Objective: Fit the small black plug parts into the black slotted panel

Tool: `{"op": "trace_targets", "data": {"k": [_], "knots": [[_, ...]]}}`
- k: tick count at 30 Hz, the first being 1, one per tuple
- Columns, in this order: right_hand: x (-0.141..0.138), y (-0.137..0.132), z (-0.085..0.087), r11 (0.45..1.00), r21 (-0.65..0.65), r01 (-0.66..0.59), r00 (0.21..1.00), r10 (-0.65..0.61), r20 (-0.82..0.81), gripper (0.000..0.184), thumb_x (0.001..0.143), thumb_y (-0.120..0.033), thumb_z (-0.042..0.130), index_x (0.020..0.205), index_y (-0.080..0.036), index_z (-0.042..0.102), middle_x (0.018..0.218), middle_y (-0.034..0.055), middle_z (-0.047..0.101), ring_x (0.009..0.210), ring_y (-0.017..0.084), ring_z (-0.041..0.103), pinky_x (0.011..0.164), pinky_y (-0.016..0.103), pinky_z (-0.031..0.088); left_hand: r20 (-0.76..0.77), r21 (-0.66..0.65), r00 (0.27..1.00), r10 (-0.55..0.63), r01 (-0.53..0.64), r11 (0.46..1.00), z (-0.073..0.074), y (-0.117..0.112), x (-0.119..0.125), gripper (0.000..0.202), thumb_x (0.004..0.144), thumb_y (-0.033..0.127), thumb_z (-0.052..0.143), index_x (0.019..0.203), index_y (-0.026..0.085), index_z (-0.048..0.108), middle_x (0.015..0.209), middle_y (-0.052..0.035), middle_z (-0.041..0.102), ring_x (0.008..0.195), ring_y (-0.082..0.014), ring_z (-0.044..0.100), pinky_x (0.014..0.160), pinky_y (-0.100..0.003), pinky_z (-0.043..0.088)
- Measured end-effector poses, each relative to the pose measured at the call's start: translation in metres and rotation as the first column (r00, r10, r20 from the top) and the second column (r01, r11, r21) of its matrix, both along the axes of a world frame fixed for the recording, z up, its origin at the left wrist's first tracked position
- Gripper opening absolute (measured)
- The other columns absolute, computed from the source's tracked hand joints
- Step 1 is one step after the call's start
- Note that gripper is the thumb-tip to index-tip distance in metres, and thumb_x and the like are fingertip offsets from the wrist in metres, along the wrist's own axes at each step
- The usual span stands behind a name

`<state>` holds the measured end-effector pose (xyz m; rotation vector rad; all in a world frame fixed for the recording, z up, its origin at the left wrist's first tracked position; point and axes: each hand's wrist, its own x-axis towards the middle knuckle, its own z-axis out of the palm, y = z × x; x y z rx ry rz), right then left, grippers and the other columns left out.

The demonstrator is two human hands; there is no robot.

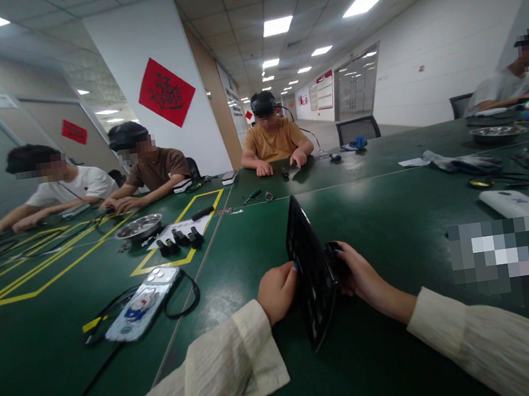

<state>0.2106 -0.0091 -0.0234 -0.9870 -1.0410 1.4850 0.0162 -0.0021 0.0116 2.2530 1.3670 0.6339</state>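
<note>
A thin black glossy panel (312, 276), like a small screen, stands nearly edge-on above the table in front of me. My left hand (278, 292) is closed on it from the left, thumb pressed against its face. On the other side, my right hand (364, 282) is closed around a dark part (336, 255) at the panel's right side. What that part is I cannot make out, and the fingers behind it are partly hidden. To the left of my hands lies a phone in a patterned case (145, 304) with a black strap (185, 302).
Several black cylindrical parts (180, 240) stand on white paper near a metal bowl (139, 228). Farther off lie a screwdriver (255, 194) and small items. A white device (513, 204), plastic bags (459, 162) and cables are at right. Several people sit around the green table (234, 260).
</note>
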Motion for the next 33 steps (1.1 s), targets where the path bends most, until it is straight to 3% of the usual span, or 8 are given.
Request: {"op": "trace_targets", "data": {"k": [6,13,20,26,33], "knots": [[-0.0003,0.0001,-0.0005,1.0,0.008,-0.015,1.0,0.015,-0.013,0.032,0.084,-0.039,0.042,0.112,-0.024,0.041,0.064,-0.004,0.056,0.037,0.01,0.05,0.029,0.017,0.029,0.018,0.011,0.998,0.064,-0.064,0.998,-0.0037,0.0006,-0.0004,0.051,0.092,0.043,0.014,0.067,0.018,0.051,0.064,-0.0043,0.057,0.062,-0.0166,0.054,0.059,-0.026,0.034],[-0.001,0.0012,-0.0027,1.0,0.02,0.016,1.0,-0.016,-0.006,0.032,0.083,-0.038,0.042,0.111,-0.024,0.041,0.061,-0.0051,0.054,0.035,0.01,0.048,0.028,0.018,0.03,0.0,-0.026,1.0,0.007,-0.007,1.0,-0.0006,0.0009,0.0001,0.041,0.089,0.039,0.022,0.07,0.018,0.051,0.065,-0.0036,0.056,0.064,-0.0167,0.054,0.059,-0.025,0.035],[-0.0014,-0.0009,0.0014,1.0,0.013,0.002,1.0,-0.002,-0.011,0.033,0.083,-0.039,0.043,0.112,-0.024,0.041,0.063,-0.0047,0.055,0.036,0.009,0.048,0.028,0.017,0.029,0.038,-0.022,0.997,0.07,-0.069,0.997,-0.003,0.0008,0.0007,0.045,0.09,0.042,0.017,0.063,0.018,0.045,0.059,-0.0016,0.05,0.057,-0.015,0.048,0.056,-0.025,0.032],[-0.0011,0.0001,-0.0007,1.0,0.004,0.005,1.0,-0.005,-0.02,0.033,0.083,-0.039,0.042,0.113,-0.024,0.041,0.061,-0.0054,0.054,0.036,0.009,0.049,0.029,0.018,0.03,0.039,-0.02,0.999,-0.005,0.006,1.0,-0.0029,0.0016,-0.001,0.038,0.088,0.039,0.024,0.068,0.018,0.048,0.06,-0.0016,0.052,0.059,-0.0154,0.05,0.056,-0.025,0.033],[0.0,-0.0005,0.0004,1.0,0.009,-0.018,1.0,0.018,-0.003,0.035,0.084,-0.041,0.042,0.115,-0.024,0.041,0.062,-0.0043,0.055,0.037,0.01,0.05,0.029,0.017,0.03,0.053,-0.016,0.997,0.057,-0.056,0.998,-0.0053,0.0023,-0.0002,0.047,0.091,0.043,0.018,0.065,0.018,0.048,0.062,-0.0022,0.052,0.061,-0.0154,0.05,0.058,-0.025,0.033]]}}
